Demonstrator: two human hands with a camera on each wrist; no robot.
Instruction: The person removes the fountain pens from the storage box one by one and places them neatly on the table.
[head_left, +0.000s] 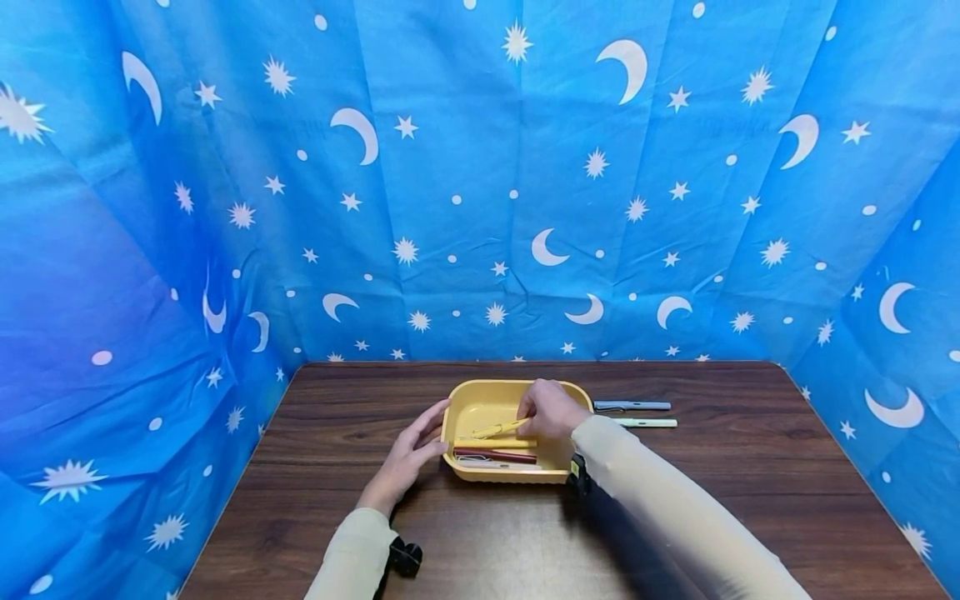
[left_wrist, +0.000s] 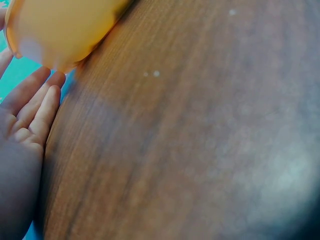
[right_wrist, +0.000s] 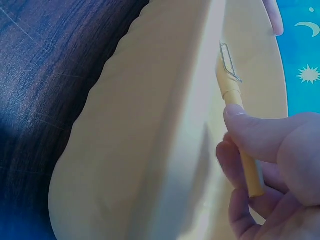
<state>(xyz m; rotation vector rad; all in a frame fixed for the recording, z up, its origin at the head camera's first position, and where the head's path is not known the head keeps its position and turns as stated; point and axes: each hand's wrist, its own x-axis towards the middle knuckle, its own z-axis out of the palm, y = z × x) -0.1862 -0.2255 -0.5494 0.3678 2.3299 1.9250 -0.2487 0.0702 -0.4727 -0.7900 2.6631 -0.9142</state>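
A yellow plastic basket [head_left: 480,398] sits near the middle of the table. My right hand [head_left: 551,408] is over its right part and pinches a yellow pen [right_wrist: 252,172] between thumb and fingers. The wire clip [right_wrist: 228,62] shows at the pen's far end, tilted above the basket floor. Below it in the head view, another yellow pen [head_left: 495,444], a dark red pen [head_left: 513,457] and a whitish pen [head_left: 510,467] lie along the near wall. My left hand [head_left: 408,454] rests against the basket's left side, fingers nearly straight and thumb at the near corner.
Right of the basket, a grey-blue pen [head_left: 637,406] and a pale green pen [head_left: 648,423] lie on the brown wooden table [head_left: 720,483]. Blue cloth [head_left: 465,300] printed with moons and stars hangs behind the table and along both sides.
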